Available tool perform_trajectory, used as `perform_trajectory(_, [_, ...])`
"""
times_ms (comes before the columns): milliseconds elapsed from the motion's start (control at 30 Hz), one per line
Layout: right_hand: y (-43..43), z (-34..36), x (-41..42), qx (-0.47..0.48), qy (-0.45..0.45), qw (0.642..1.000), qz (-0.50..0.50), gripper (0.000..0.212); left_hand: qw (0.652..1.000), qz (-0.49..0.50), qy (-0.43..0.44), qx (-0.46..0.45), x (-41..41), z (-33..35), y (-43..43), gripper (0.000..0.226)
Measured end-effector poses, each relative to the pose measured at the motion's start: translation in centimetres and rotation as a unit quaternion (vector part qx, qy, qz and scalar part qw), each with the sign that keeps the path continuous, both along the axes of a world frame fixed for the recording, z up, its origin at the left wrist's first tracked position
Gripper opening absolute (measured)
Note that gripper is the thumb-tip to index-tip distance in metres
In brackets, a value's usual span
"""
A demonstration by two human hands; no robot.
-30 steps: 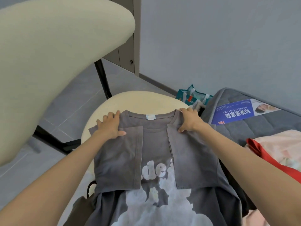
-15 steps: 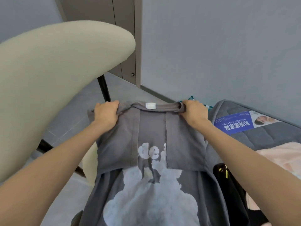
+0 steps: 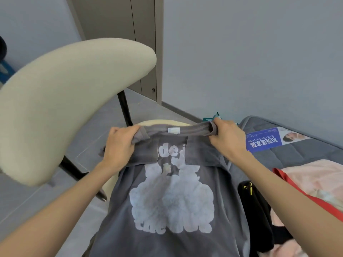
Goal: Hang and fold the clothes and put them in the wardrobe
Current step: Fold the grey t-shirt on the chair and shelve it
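Grey T-shirt (image 3: 167, 197) mid-fold, lower centre of frame, draped over chair seat (image 3: 163, 122).
Gripped at shoulder corners by left hand (image 3: 118, 145) and right hand (image 3: 228, 140), fingers curled round cloth; best lowered level, sleeves tucked flat.

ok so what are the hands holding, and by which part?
Both grip the grey T-shirt at its collar end: the left hand bunches the left folded shoulder corner, the right hand the right one.

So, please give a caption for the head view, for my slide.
The left hand and right hand grip a grey T-shirt at its collar over a cream chair.
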State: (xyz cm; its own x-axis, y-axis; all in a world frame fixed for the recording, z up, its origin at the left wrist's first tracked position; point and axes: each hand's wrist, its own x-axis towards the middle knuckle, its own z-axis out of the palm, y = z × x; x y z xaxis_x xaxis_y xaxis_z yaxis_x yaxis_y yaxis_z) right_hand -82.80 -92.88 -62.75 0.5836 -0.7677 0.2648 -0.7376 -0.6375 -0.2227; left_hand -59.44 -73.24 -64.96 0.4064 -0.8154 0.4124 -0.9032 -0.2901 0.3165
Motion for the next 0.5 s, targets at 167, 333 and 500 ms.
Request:
perform_trajectory(167, [5.2,-1.4,-4.8,-0.083,0.118,0.987,0.072,0.008,0.989,-0.088,-0.013,0.117,-3.1,-2.4,6.6,0.07])
perform_trajectory(333, [10.3,-4.1,-8.2,-0.076,0.271,0.946,0.163,0.019,0.917,-0.117,-0.006,0.38,-5.1,-5.0,10.4,0.081])
perform_trajectory(500, [12.1,-4.9,-10.1,0.168,0.394,0.896,0.121,0.033,0.854,-0.111,0.203,0.467,-5.5,-4.7,10.8,0.06])
